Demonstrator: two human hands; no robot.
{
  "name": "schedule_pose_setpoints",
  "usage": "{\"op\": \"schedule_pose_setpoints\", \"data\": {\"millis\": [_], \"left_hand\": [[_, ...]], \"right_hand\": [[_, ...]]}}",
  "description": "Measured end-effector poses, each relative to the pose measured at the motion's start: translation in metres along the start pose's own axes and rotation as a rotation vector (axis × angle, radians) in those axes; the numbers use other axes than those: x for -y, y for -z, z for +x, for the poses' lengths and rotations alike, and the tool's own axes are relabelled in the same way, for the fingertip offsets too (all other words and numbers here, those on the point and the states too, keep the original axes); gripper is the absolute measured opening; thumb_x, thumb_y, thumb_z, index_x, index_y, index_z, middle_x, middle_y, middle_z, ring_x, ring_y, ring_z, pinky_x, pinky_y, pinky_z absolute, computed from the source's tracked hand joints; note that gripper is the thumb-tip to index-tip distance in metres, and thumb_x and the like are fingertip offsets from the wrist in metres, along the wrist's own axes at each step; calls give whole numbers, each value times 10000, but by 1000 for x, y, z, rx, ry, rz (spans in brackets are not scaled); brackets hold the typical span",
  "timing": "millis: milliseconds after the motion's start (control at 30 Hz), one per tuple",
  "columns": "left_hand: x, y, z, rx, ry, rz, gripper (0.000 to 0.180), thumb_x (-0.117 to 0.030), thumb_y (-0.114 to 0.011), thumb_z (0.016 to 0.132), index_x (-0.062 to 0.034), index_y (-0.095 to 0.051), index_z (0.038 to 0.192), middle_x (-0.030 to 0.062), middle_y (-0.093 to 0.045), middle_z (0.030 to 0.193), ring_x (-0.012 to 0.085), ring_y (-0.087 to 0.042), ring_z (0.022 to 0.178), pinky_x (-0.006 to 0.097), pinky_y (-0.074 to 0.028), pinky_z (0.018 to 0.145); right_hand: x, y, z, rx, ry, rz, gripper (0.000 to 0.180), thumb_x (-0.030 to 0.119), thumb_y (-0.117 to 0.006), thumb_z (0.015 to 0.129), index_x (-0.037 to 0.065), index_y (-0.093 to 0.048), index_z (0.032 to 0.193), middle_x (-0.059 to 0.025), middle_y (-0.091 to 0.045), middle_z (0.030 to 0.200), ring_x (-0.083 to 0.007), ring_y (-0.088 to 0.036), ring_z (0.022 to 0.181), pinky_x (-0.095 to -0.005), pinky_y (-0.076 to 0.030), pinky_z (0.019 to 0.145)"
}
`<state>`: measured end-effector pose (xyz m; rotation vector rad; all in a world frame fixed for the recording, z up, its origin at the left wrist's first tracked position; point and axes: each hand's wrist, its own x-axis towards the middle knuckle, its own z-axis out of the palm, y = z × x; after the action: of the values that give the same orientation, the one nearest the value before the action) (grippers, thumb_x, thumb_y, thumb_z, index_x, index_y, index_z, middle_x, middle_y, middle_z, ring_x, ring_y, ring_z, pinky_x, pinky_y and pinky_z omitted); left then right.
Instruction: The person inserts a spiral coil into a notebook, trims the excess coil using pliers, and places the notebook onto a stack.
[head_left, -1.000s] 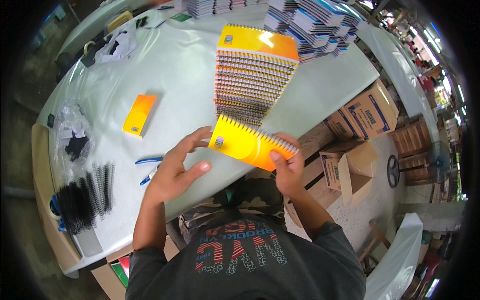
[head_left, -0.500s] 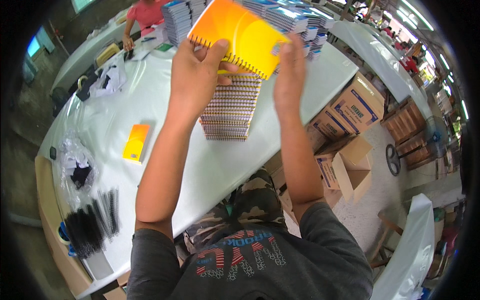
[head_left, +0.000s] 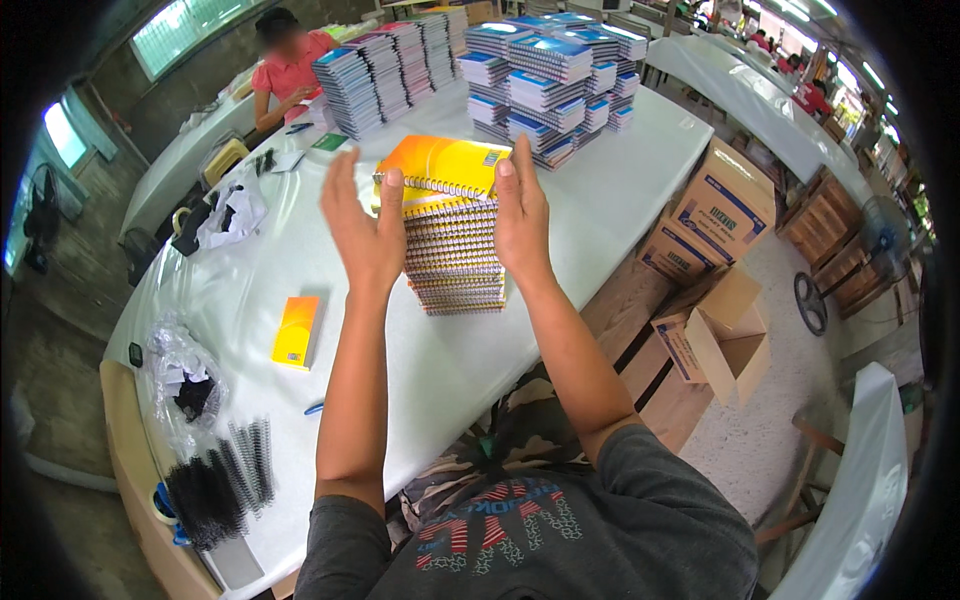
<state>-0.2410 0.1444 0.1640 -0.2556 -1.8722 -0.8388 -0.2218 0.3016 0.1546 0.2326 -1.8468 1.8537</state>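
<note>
A yellow-orange spiral notebook (head_left: pixel 440 162) rests slightly askew on top of a tall stack of spiral notebooks (head_left: pixel 455 255), its wire coil toward me. My left hand (head_left: pixel 366 228) stands at the left side of the top notebook, fingers stretched up and thumb near its corner. On the opposite side, my right hand (head_left: pixel 522 218) lies flat along the notebook's right edge, fingers extended and thumb against the corner. Neither hand is wrapped round anything. Left of the stack, a yellow-orange pad without a visible coil (head_left: pixel 296 332) lies on the white table (head_left: pixel 430 375).
Blue-covered notebook stacks (head_left: pixel 550 75) and further piles (head_left: pixel 380 80) stand at the back. Black wire coils (head_left: pixel 205 495), a clear plastic bag (head_left: pixel 185 360) and a blue pen (head_left: pixel 314 408) lie at left. Cardboard boxes (head_left: pixel 725 215) stand at right. A person in pink (head_left: pixel 290 75) sits across.
The yellow notebook came down from the air onto the stack. My left hand opened from its grip on the coil edge, and both hands lowered to its sides. The view tilted up.
</note>
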Motion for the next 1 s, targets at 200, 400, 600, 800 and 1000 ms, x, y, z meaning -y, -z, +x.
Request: {"op": "schedule_pose_setpoints", "data": {"millis": [200,400,600,800,1000], "left_hand": [[6,-21,-21,-94,66,-143,264,-291,-573,877,-28,-581,897,91,-548,836,251,-503,872,334,-396,769],[0,-29,-23,-313,320,-401,339,-303,-490,927,20,-594,928,115,-585,876,235,-524,891,319,-405,820],[-3,-40,-19,-268,449,-483,412,-294,-377,979,45,-603,916,140,-609,922,233,-558,867,327,-425,808],[-3,-40,-20,-248,410,-327,371,-276,-421,965,33,-596,857,120,-591,847,215,-553,794,338,-430,740],[4,-8,-18,-247,397,-258,264,-249,-552,911,11,-600,898,97,-614,805,168,-575,758,305,-451,661]], "right_hand": [[-13,-9,-7,-107,167,-92,728,416,-461,925,-109,-217,1366,-303,-425,1301,-354,-441,1218,-340,-344,994],[-17,-13,-6,-193,215,-42,595,268,-582,892,-75,-360,1325,-233,-593,1121,-226,-600,990,-300,-451,845],[-24,-25,-9,-330,281,15,522,163,-620,866,-44,-419,1302,-166,-650,987,-156,-618,838,-285,-480,755],[-32,-24,-8,-357,388,-107,519,148,-626,857,-29,-428,1304,-169,-657,989,-163,-628,777,-288,-491,704],[-45,-20,-15,-321,404,-141,509,115,-619,853,-17,-432,1308,-210,-542,1228,-256,-544,1117,-336,-404,944]]}}
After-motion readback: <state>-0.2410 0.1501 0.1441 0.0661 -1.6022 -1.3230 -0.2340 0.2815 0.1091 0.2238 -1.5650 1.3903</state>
